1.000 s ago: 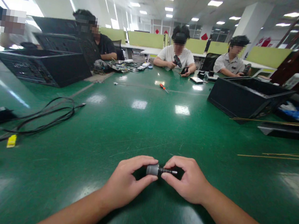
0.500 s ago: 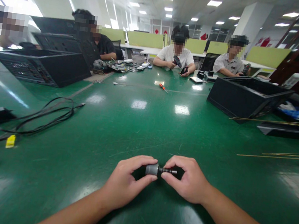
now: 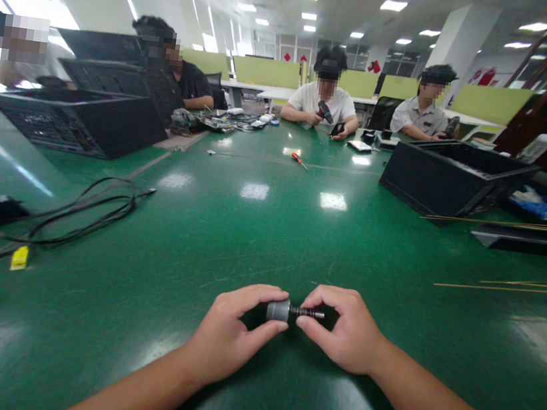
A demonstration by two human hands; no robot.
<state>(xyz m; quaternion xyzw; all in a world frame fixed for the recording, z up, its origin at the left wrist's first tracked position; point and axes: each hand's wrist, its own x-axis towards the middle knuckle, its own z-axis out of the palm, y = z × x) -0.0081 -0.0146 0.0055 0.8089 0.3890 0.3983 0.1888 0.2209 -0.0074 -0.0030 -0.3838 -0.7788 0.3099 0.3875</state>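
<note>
A small grey metal cylinder (image 3: 278, 309) with a thin dark threaded shaft (image 3: 310, 313) lies level just above or on the green tabletop (image 3: 269, 238), near its front. My left hand (image 3: 237, 331) grips the cylinder between thumb and fingertips from the left. From the right, my right hand (image 3: 348, 329) pinches the shaft close to the cylinder, its thumb and index finger on either side. The bare silvery tip of the shaft points right, between the fingers of my right hand.
Black cables (image 3: 85, 214) with a yellow tag (image 3: 19, 258) lie at left. Black computer cases stand at far left (image 3: 78, 119) and right (image 3: 448, 177). An orange screwdriver (image 3: 298, 160) is mid-table. Thin rods (image 3: 504, 287) lie at right. Several people sit across and at the left.
</note>
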